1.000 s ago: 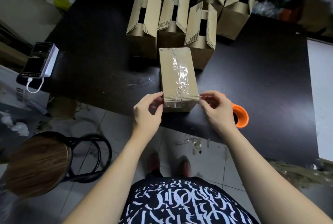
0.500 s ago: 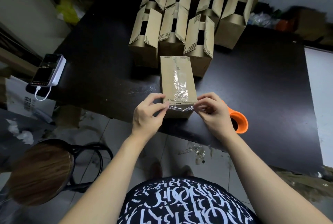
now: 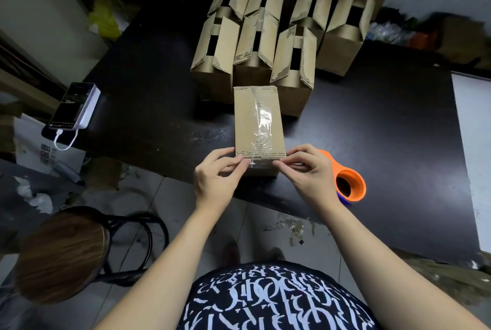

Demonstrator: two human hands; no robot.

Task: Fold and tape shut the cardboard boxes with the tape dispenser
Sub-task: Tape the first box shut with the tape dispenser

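Taped box (image 3: 257, 120) lies between and just beyond both hands, its near end at the table (image 3: 148, 90) edge. The left hand (image 3: 216, 178) pinches the wrinkled tape (image 3: 261, 127) tail at the near rim, and the right hand (image 3: 305, 173) pinches the box's near right corner, fingers curled. Risk: the tail looks crumpled, so pressed down as is it may crease and lift; the tape dispenser (image 3: 348, 183), just right of the right hand near the edge, could be knocked off by a wrist nudge.
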